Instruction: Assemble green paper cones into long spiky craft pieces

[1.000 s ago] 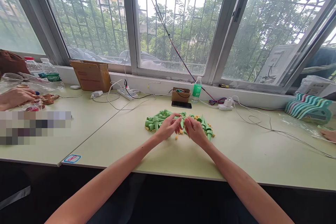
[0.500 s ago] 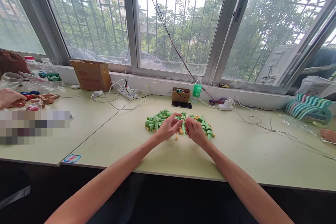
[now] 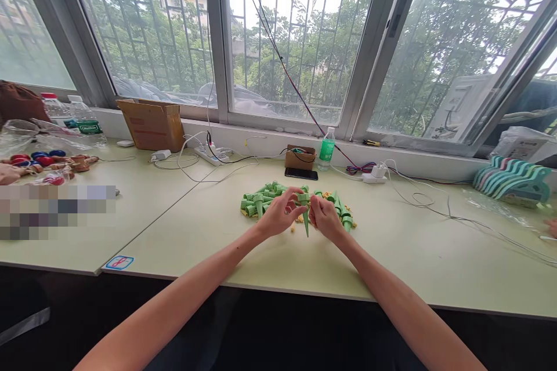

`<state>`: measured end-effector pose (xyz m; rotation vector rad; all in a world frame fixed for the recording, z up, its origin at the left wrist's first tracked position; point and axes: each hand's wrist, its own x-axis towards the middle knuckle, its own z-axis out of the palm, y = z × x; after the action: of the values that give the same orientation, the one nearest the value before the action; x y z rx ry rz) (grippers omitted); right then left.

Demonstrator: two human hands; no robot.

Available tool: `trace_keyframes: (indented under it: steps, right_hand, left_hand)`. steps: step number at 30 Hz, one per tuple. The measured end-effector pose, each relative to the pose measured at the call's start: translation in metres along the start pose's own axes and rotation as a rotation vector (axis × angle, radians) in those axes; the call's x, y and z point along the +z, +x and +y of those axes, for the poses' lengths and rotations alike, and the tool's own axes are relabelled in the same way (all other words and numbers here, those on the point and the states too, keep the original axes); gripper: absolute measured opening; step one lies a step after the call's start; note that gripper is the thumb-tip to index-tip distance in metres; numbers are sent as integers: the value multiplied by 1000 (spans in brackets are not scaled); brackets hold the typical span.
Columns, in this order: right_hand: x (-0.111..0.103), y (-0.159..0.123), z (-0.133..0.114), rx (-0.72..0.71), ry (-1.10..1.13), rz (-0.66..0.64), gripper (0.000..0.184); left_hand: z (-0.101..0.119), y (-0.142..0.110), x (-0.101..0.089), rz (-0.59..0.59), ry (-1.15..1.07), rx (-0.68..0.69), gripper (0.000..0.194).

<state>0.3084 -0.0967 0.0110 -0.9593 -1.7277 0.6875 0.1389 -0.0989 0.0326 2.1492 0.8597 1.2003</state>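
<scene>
My left hand [image 3: 281, 212] pinches the wide collar of a green plastic spike [image 3: 306, 224] between thumb and fingers. The spike's narrow tip points down and toward me, above the table. Right beside it, my right hand [image 3: 325, 214] is closed, with the thumb pressed against the curled fingers at the collar's side; whatever it grips is hidden. Behind and around both hands lies a pile of similar green plastic spikes [image 3: 258, 202], some with ribbed collars. Small yellow pieces [image 3: 292, 229] are scattered among and under them.
Beyond the pile are a black phone [image 3: 301, 174], a small cardboard box [image 3: 300, 156] and a water bottle [image 3: 326, 149]. Cables and a power strip [image 3: 213, 155] run along the window side. Light blue hangers [image 3: 511, 181] stand at right. Other people's hands show at both edges.
The green spike has come forward and tilted so that more of its tapered tip shows below my hands. My left fingers now sit around its collar. The neighbour's hand at left has drawn back.
</scene>
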Motion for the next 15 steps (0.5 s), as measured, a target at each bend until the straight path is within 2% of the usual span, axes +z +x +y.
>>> trace_keyframes:
  steps: [15]
  right_hand:
    - [-1, -1, -6, 25, -31, 17, 64]
  left_hand:
    - [-3, 0, 0, -12, 92, 52, 33]
